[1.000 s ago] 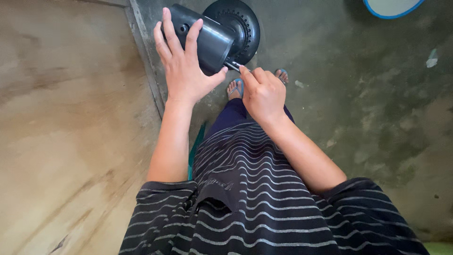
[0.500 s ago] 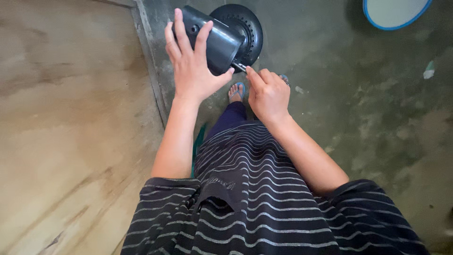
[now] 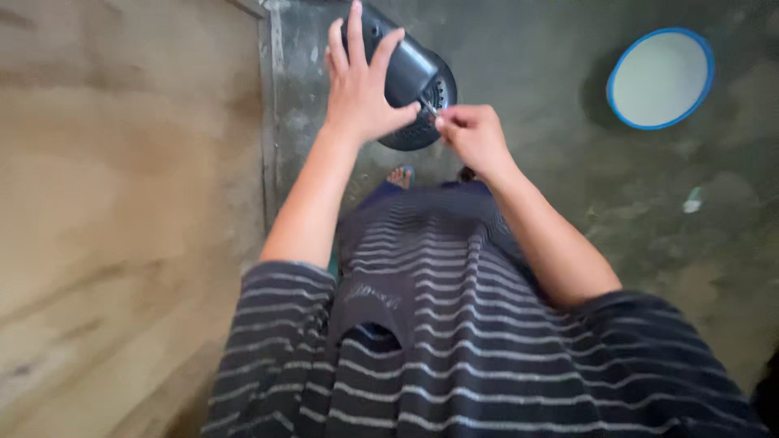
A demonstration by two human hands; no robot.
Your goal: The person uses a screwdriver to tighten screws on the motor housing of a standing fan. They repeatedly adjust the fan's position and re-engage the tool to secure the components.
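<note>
Two bare hands up at a dark fan motor housing (image 3: 406, 69) with its round vented grille. Left hand (image 3: 361, 85) spread flat over the housing, fingers splayed wide, thumb wrapped toward the grille side, steadying it rather than gripping hard. Right hand (image 3: 471, 134) pinched shut, thumb and fingertips closed on a thin metal tool (image 3: 428, 108), seemingly a small screwdriver, its tip set against the housing by the grille edge. The housing is held up off the concrete floor (image 3: 527, 211), just right of a plywood panel (image 3: 122, 203). Round white basin with blue rim (image 3: 661, 77) lies well apart to the right. Striped shirt (image 3: 454, 341) fills the lower view; toes show below the hands.

Risks, as I judge them: the tip could skid off and scratch the casing or jab the left thumb, which sits close to it; the open-palm hold is loose, so a hard push could tip the housing out of the hand; a freed screw could drop to the rough floor and be lost.

Against the frame a second back: the housing sits higher and further right, the basin shows more fully, and the right hand has tightened its pinch
</note>
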